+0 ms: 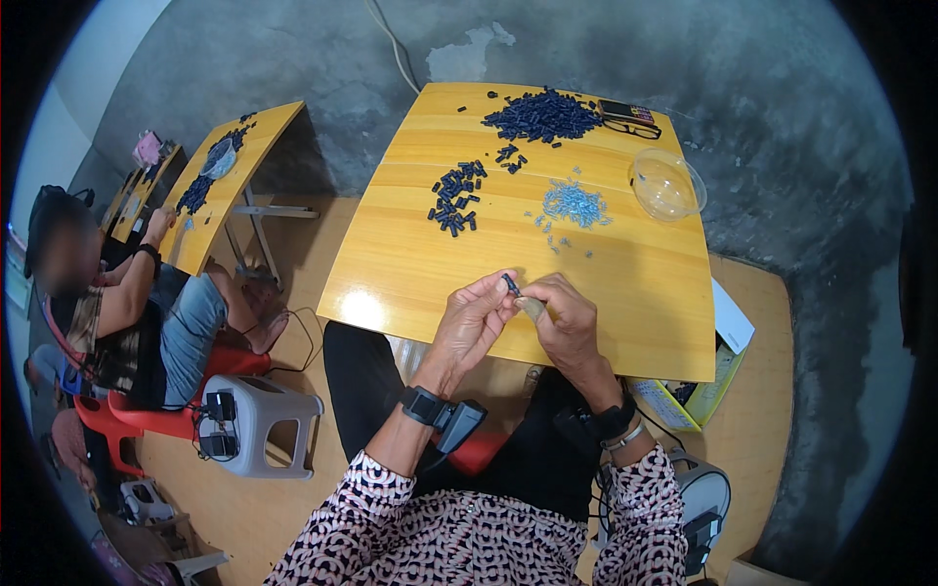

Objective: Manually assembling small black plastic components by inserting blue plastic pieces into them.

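Dark-blue piece [509, 282] slants far-left to near-right, fingers of the left hand [473, 320] pinching it; right hand [569, 322] at its near end, fingers bunched, hold unclear.

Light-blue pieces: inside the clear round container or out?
Out. The light-blue pieces lie in a loose pile on the yellow table, left of the clear round container.

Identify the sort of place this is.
Likely a small-parts workroom: loose dark parts and light-blue pieces on a yellow table, with another person seated at a similar table.
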A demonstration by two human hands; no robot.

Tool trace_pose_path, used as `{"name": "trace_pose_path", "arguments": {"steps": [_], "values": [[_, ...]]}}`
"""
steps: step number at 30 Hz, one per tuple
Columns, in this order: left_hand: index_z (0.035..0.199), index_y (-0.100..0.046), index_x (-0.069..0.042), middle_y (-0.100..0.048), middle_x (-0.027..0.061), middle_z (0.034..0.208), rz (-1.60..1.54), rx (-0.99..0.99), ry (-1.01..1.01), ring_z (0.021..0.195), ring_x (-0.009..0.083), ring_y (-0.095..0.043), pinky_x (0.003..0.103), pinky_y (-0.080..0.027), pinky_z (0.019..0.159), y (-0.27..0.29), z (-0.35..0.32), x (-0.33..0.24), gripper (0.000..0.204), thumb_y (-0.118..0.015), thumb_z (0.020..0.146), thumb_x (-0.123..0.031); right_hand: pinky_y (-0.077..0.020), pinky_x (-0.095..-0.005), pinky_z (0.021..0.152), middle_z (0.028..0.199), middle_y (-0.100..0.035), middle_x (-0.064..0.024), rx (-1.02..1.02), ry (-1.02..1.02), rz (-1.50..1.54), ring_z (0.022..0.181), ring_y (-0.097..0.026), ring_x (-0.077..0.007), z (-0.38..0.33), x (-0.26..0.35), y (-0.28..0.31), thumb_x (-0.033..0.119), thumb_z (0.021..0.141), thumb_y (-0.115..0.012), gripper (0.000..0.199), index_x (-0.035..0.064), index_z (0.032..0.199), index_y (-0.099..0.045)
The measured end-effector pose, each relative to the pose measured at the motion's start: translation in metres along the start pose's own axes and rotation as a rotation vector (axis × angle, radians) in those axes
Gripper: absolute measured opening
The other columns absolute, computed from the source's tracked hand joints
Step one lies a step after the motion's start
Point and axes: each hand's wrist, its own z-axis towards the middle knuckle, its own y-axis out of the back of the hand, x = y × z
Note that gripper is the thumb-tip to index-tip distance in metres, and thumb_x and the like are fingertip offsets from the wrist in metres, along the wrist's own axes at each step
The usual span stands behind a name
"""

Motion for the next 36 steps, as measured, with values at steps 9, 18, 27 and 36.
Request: {"name": "trace_pose_path", "arguments": {"steps": [9, 18, 27, 36], "values": [[0.107, -0.06, 0.005, -0.063, 0.0061, 0.089, 0.006, 0.046, 0.002, 0.072, 0.0087, -0.056, 0.02, -0.049, 0.071, 0.003, 0.0, 0.0, 0.021, -0.06, 0.089, -0.005, -0.0476, -0.0342, 0.061, 0.076, -0.061, -0.0125, -0.024, 0.049, 0.015, 0.071, -0.06, -0.0287, 0.0, -0.003, -0.003, -0.005, 0.071, -0.066, 0.015, 0.0004, 0.084, -0.06], [0.11, -0.059, 0.008, -0.062, 0.0079, 0.091, 0.015, 0.033, 0.023, 0.072, 0.0101, -0.054, 0.022, -0.049, 0.073, 0.0, 0.0, 0.0, 0.025, -0.06, 0.089, -0.007, -0.0467, -0.032, 0.058, 0.077, -0.061, -0.011, 0.045, -0.032, 0.03, 0.066, -0.059, -0.0244, 0.005, -0.008, 0.003, -0.005, 0.072, -0.066, 0.015, 0.001, 0.085, -0.061], [0.111, -0.058, 0.008, -0.062, 0.008, 0.093, -0.009, 0.095, 0.083, 0.074, 0.0099, -0.056, 0.021, -0.05, 0.074, 0.002, 0.0, -0.004, 0.025, -0.059, 0.09, -0.006, -0.0456, -0.0282, 0.057, 0.076, -0.062, -0.0087, 0.125, -0.08, 0.11, 0.064, -0.059, -0.0186, 0.01, -0.008, 0.015, 0.0, 0.076, -0.068, 0.014, 0.0026, 0.089, -0.064], [0.113, -0.057, 0.007, -0.063, 0.0097, 0.095, 0.065, 0.056, 0.08, 0.078, 0.0093, -0.058, 0.019, -0.051, 0.073, -0.003, 0.0, -0.004, 0.027, -0.058, 0.09, -0.006, -0.0462, -0.0292, 0.059, 0.076, -0.061, -0.0083, 0.202, -0.104, 0.085, 0.066, -0.058, -0.0183, 0.014, -0.001, 0.017, 0.002, 0.076, -0.07, 0.017, 0.003, 0.092, -0.065]]}}
